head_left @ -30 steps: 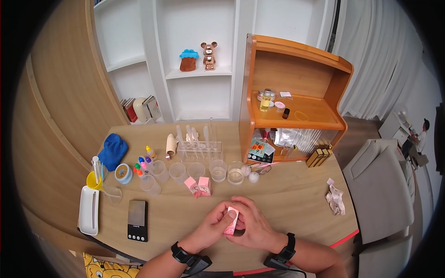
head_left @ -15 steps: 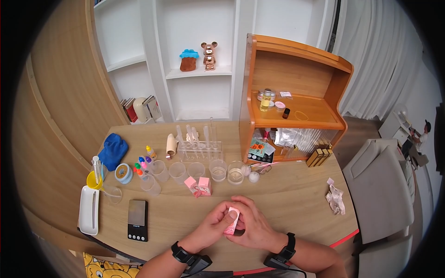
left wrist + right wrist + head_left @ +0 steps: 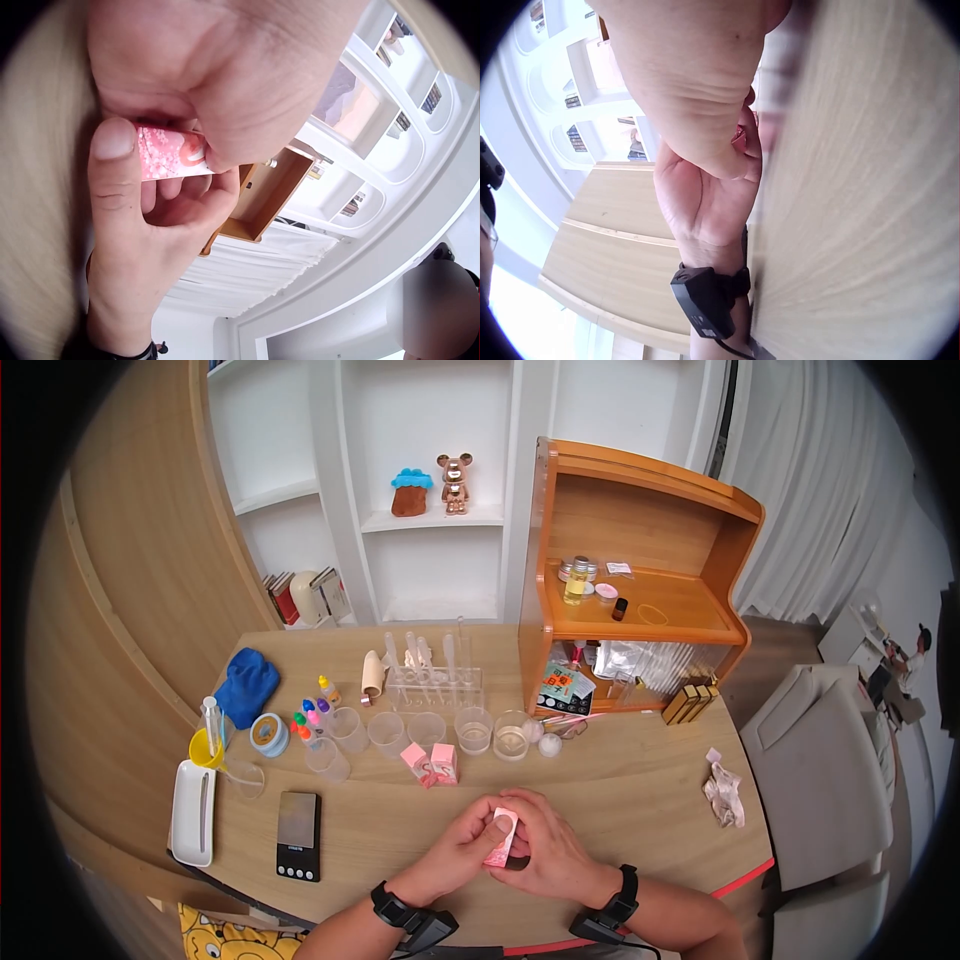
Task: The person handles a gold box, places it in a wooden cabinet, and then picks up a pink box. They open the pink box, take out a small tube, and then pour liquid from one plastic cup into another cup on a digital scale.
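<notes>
Both hands meet over the table near its front edge around a small pink and white box [image 3: 502,838]. My left hand [image 3: 460,845] grips it, the thumb lying along its face. My right hand [image 3: 557,852] curls round the box from the other side, fingers wrapped behind it. Blossom print and a red-orange shape show on the box [image 3: 171,154] in the left wrist view. Only a small red bit of the box [image 3: 739,138] shows between the hands in the right wrist view. Two similar pink boxes [image 3: 443,763] stand on the table just beyond the hands.
Several clear plastic cups [image 3: 388,732] line the table's middle, with a test tube rack [image 3: 435,688] behind. A black scale [image 3: 298,836] and white tray [image 3: 193,815] lie left. An orange wooden shelf [image 3: 640,628] stands at back right; a crumpled wrapper [image 3: 724,795] lies right.
The head view has shifted slightly, so the table things and shelf sit a little lower and to the right. Both hands keep the same hold on the pink box.
</notes>
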Tool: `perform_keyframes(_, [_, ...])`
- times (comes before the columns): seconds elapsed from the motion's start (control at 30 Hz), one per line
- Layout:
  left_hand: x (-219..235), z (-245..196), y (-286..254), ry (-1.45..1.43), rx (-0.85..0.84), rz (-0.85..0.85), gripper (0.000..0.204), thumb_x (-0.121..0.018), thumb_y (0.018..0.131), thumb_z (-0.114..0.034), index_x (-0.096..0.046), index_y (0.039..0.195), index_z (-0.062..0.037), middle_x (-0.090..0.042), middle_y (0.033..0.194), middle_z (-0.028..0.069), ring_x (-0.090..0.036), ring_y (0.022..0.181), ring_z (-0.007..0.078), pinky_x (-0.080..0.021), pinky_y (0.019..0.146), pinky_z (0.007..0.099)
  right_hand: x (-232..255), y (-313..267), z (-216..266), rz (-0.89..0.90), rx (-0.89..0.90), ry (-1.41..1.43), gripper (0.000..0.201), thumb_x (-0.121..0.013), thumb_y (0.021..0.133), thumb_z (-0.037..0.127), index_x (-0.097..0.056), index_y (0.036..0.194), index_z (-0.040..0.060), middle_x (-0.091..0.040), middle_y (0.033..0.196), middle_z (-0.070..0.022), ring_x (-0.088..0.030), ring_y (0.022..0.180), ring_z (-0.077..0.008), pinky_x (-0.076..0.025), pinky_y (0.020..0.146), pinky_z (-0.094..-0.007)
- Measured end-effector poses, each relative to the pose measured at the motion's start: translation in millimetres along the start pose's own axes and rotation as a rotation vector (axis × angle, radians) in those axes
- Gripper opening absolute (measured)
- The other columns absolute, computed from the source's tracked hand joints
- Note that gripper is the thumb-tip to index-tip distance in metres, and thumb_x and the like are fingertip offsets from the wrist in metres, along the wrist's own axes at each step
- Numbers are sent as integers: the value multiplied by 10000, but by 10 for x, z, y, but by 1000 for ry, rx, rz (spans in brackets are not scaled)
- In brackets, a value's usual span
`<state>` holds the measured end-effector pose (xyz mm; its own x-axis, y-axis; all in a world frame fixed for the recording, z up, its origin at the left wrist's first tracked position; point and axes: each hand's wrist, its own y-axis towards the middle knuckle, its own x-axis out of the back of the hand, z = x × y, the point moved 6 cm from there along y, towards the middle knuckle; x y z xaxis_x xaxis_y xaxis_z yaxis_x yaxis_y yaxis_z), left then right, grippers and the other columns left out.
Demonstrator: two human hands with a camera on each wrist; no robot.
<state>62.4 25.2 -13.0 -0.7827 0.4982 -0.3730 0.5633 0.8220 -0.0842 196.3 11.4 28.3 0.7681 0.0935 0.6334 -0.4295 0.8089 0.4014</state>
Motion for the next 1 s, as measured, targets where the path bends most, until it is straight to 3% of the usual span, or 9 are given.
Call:
perform_keyframes(0.43, [-7,10,-1,-19,-5,-9,344,-501,1187,-305,-534,1390,-29,-673,1241,63,-722,1096,140,-611,976,303,3,-10,-7,-9,-8,3,914,-953,756,222,-460,1513,81,-516,1498,-217,-622,1280,-460,-565,1030,-518])
perform_keyframes(0.77, [-17,-26,4,22,-17,-27,337,-497,1189,-305,-533,1403,-48,-672,1223,52,-712,1084,129,-610,965,316,1,-4,-9,-36,-2,6,890,-949,764,231,-475,1502,79,-532,1474,-215,-622,1285,-449,-562,1030,-513])
perform_keyframes(0.87, [24,6,-7,90,-45,-55,327,-501,1188,-283,-537,1416,-52,-669,1234,50,-700,1093,131,-603,972,323,-26,-22,-44,-13,-52,3,929,-970,749,220,-466,1514,70,-533,1483,-207,-579,1351,-425,-540,1076,-483])
perform_keyframes(1.0, [28,52,-27,8,-25,-41,311,-497,1189,-255,-534,1413,-42,-680,1227,53,-700,1105,133,-602,977,309,-33,-37,-63,-36,-4,6,894,-917,795,235,-444,1539,86,-521,1503,-228,-606,1296,-473,-543,1055,-529])
